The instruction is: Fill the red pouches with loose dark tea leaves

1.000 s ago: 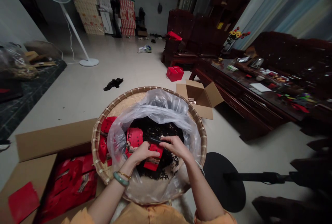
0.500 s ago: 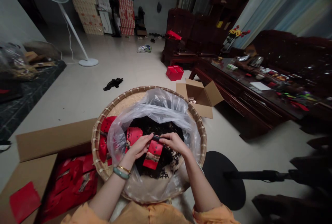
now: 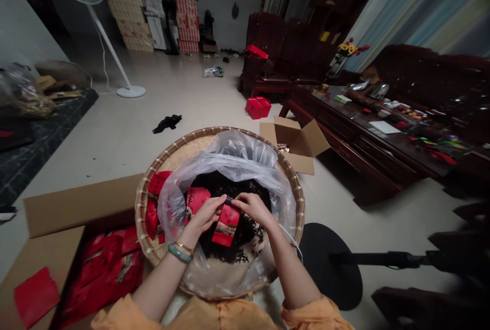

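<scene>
A red packet hangs upright between my hands over an opened clear plastic bag, which sits in a round woven bamboo basket. Across the packet's top edge lies a small black bar-shaped tool. My left hand, with a jade bangle and a gold bracelet at the wrist, pinches the packet's upper left side. Closed fingers of my right hand grip the right end of the black tool at the packet's top. Dark, shredded dried pieces fill the bag. Another red packet rests on them, partly behind my left hand.
More red packets lie at the basket's left side. An open carton of red packets stands lower left. Another open carton is near the dark wooden table. A black round stand base sits right; a white fan stands back left.
The packet and both hands have shifted very slightly upward. A white cord now shows beside my right forearm. Everything else stays in place.
</scene>
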Tool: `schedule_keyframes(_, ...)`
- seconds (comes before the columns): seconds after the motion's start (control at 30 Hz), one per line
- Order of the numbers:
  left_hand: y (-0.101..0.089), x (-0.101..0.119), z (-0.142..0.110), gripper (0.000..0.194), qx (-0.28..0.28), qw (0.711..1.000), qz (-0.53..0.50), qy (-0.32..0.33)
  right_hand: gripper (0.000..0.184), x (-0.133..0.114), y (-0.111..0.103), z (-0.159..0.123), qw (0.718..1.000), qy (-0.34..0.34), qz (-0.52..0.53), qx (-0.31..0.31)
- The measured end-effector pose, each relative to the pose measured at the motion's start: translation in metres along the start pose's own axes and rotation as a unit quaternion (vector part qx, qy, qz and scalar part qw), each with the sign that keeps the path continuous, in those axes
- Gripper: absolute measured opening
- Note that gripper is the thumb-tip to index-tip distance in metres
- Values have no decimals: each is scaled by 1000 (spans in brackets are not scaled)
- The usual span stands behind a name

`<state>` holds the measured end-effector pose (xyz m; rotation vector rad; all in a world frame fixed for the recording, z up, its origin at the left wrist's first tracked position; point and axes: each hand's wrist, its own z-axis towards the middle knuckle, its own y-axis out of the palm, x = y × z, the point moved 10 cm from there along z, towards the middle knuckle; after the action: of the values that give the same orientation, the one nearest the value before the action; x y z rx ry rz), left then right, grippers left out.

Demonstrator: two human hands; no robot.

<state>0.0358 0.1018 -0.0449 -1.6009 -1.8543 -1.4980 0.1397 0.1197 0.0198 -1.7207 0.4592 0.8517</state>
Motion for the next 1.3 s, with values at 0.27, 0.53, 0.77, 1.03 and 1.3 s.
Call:
schedule_keyframes(0.27,2,6,-3,31,7,1000,-1,13,32,4,-2,-1,1000,-3,-9,20)
schedule_keyframes(0.53,5,7,-4,31,-6,1000,-19,18,31,2,-4,-1,1000,-4,-6,28)
schedule_keyframes(0.77,16,-14,-14,42,-62,996,2,-60,36,11,-3,0,997,14,55,48)
schedule_keyframes(1.03,11,-8,-21,52,-42,997,30,-57,56,41,-12,0,977,74,177,89)
schedule_keyframes(1.3,15,-7,-20,52,-52,997,33,-42,43,30,-3,-6,989,46,127,55)
